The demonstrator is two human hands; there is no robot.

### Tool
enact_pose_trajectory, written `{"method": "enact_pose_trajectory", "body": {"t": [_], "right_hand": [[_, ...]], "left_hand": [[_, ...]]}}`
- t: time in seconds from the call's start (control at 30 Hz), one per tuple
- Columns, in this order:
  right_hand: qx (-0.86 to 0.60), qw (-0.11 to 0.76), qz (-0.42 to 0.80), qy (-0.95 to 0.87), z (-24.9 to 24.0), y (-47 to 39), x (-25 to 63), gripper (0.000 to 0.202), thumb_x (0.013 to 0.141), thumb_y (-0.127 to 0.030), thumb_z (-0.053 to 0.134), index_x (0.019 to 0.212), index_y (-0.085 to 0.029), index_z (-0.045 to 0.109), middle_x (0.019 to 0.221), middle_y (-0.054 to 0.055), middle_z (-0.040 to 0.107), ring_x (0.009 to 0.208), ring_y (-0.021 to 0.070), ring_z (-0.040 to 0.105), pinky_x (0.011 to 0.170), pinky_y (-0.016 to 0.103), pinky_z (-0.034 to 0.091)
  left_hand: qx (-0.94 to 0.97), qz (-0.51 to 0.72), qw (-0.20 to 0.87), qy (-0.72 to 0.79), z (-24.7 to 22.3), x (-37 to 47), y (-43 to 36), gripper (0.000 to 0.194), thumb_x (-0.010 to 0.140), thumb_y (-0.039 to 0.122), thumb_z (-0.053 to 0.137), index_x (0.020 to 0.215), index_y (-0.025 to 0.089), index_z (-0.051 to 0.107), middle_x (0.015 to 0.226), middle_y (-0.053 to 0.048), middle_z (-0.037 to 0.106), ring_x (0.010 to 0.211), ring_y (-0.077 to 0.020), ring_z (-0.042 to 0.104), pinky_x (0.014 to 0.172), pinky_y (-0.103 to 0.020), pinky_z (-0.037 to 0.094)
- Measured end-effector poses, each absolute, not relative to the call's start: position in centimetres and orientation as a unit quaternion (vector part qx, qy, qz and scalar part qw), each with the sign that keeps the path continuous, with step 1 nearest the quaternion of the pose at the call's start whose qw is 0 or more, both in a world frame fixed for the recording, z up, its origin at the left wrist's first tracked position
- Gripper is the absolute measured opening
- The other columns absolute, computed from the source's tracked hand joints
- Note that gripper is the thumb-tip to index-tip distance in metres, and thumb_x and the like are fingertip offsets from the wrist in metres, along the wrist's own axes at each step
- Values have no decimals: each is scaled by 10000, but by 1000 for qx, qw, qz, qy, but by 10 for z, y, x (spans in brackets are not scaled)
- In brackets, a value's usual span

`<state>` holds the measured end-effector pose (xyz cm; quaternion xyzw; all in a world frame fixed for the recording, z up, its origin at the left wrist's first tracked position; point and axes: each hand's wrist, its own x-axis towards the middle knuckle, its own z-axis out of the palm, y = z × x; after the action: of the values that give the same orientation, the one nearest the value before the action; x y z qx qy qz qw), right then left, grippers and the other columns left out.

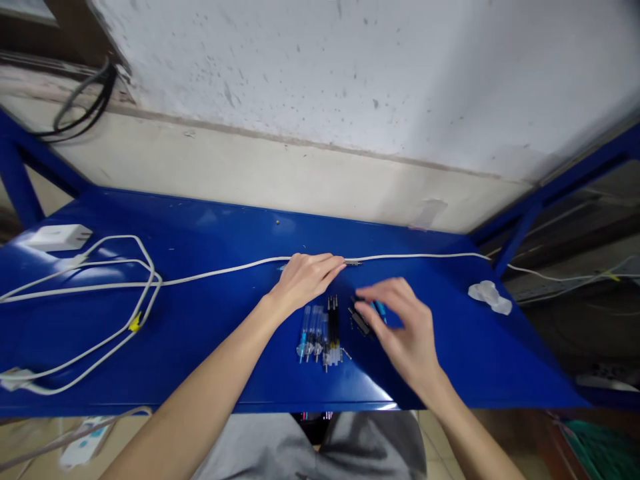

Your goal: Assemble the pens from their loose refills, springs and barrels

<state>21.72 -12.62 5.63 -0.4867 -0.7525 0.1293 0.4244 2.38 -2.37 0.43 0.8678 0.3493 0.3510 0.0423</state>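
My left hand [313,277] is palm down near the white cable, fingers together over a pen whose metal end [353,263] pokes out past the fingertips; most of that pen is hidden. My right hand [403,323] hovers to the right, thumb and fingers apart, above a small group of dark pen parts [361,323] and a blue piece [381,309] that it partly covers. Between the hands lie several clear pen barrels [311,328] side by side. Against them rest several dark ink refills [333,327] with metal tips pointing away from me. A small spring-like piece [347,354] lies beside the refills.
A long white cable [225,268] crosses the blue shelf [210,353] and loops at the left, near a white adapter [60,237]. Crumpled clear plastic [490,297] lies at the right. The wall [300,160] stands behind. Blue frame posts [520,233] rise at both ends.
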Motion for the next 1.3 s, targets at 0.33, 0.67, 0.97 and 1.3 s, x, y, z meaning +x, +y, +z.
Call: {"method": "enact_pose_trajectory", "body": {"t": [0.33,0.67,0.97,1.3], "right_hand": [[-538,320,123,-770,10,-208,209,227,962,-196,651,1181,-213,708,1051,108,704,959,262,635,778,419,598],[-541,287,30,-790,-1,-202,203,200,988,-128,577,1066,-235,728,985,96,716,882,262,617,726,427,536],[-524,242,5,-817,-1,-187,201,214,985,-72,542,1094,-169,699,987,100,713,880,249,604,738,398,498],[-542,274,-22,-794,3,-165,192,218,996,-92,541,1017,-211,723,918,81,720,853,241,599,726,396,505]], "left_hand": [[876,334,45,346,5,26,-24,338,1085,356,432,1032,223,738,854,-16,762,735,-152,729,572,-241,421],[874,336,58,346,6,24,-24,331,1078,356,445,1028,224,744,836,-24,756,718,-151,717,575,-238,413],[874,336,57,345,6,23,-24,298,1069,340,474,1015,227,744,850,-12,760,723,-148,718,583,-243,405],[874,335,59,346,6,22,-24,283,1063,345,490,1025,223,743,868,-16,770,736,-154,729,588,-244,430]]}}
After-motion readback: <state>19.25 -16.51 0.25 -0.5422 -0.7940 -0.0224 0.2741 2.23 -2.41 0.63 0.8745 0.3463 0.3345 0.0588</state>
